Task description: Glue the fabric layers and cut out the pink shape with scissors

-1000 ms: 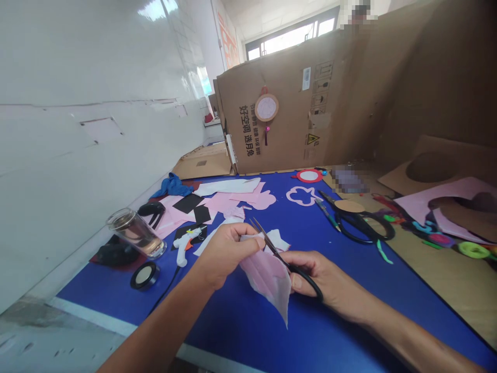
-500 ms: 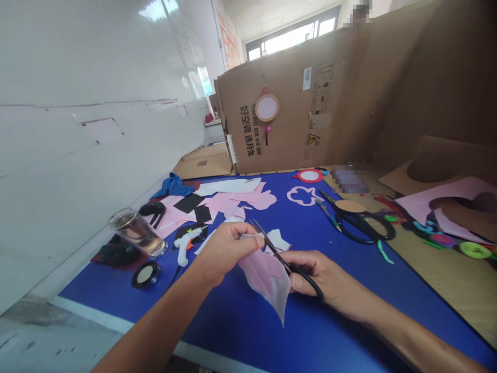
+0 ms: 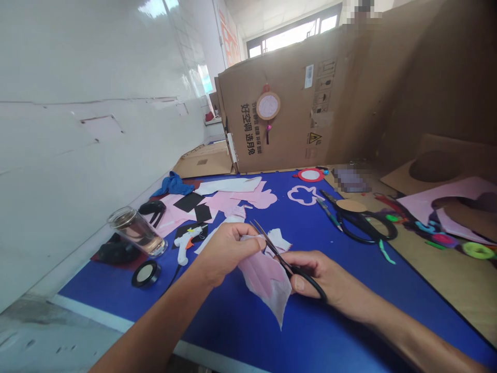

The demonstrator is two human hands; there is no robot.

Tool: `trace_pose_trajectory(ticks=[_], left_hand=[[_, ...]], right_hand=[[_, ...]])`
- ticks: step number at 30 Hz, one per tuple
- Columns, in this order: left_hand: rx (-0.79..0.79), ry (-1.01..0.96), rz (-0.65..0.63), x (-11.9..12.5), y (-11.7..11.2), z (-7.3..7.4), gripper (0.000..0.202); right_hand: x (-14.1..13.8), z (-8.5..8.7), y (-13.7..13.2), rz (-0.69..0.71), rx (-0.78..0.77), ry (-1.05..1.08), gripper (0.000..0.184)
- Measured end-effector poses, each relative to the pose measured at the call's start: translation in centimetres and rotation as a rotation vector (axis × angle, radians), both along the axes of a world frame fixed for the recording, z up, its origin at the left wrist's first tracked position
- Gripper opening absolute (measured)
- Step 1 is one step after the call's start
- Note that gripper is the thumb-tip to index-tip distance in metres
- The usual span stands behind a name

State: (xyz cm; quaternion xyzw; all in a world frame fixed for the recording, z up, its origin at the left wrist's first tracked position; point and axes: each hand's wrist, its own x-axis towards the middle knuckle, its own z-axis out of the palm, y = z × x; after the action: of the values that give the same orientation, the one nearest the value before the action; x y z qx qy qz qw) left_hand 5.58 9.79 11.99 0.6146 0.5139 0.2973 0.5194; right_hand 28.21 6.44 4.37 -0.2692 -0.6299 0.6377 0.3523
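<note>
My left hand (image 3: 229, 251) pinches the upper edge of a thin, see-through white fabric piece (image 3: 277, 305) with a pink piece (image 3: 260, 277) lying against it. The lower corner of the fabric hangs down over the blue table. My right hand (image 3: 314, 274) grips black-handled scissors (image 3: 281, 258), its fingers through the handles. Their blades point up and left, along the fabric's right edge and close to my left thumb. A crumpled white scrap (image 3: 278, 241) lies on the table just behind the blades.
On the left are a glass of liquid (image 3: 135, 233), a round black container (image 3: 146, 273) and a white glue gun (image 3: 184, 248). Pink sheets (image 3: 260, 197) lie behind my hands. Large black scissors (image 3: 359, 223) and a pink cut-out frame (image 3: 302, 196) sit right. A cardboard panel (image 3: 291, 140) stands behind.
Both hands keep nearly the same place. The fabric's hanging corner has swung slightly left, and the scissors have shifted a little to the right.
</note>
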Motion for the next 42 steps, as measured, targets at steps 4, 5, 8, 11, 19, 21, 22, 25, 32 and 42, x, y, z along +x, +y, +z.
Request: trace_pose_trajectory(ticks=[4,5,8,11,19,21,22,25,32,42], left_hand=[[-0.011,-0.005,0.010,0.08,-0.05,0.09,0.026],[-0.013,-0.007,0.012,0.11,-0.05,0.13,0.026],[-0.003,-0.014,0.009,0.18,-0.04,0.29,0.025],[0.002,-0.008,0.014,0.20,-0.06,0.39,0.024],[-0.022,0.011,0.019,0.06,-0.02,0.14,0.024],[-0.023,0.008,0.020,0.07,-0.04,0.10,0.023],[-0.021,0.001,0.017,0.08,-0.06,0.10,0.022],[-0.014,-0.018,0.011,0.13,-0.14,0.15,0.018],[0.002,-0.004,0.019,0.26,-0.12,0.34,0.013],[-0.018,0.027,0.022,0.09,0.17,0.39,0.017]], right_hand=[[0.00,-0.04,-0.09,0.007,-0.009,0.013,0.060],[0.02,-0.08,-0.10,0.005,-0.006,0.010,0.060],[0.06,-0.18,-0.08,-0.003,0.020,-0.005,0.059],[0.07,-0.19,0.01,-0.010,0.031,-0.020,0.059],[0.20,0.24,-0.17,-0.048,0.042,-0.070,0.056],[0.24,0.37,-0.22,-0.054,0.044,-0.070,0.055],[0.24,0.41,-0.23,-0.057,0.045,-0.068,0.055],[0.20,0.41,-0.18,-0.055,0.044,-0.062,0.055],[0.16,0.41,-0.10,-0.059,0.059,-0.070,0.055],[0.31,0.33,-0.08,-0.065,0.062,-0.075,0.054]])
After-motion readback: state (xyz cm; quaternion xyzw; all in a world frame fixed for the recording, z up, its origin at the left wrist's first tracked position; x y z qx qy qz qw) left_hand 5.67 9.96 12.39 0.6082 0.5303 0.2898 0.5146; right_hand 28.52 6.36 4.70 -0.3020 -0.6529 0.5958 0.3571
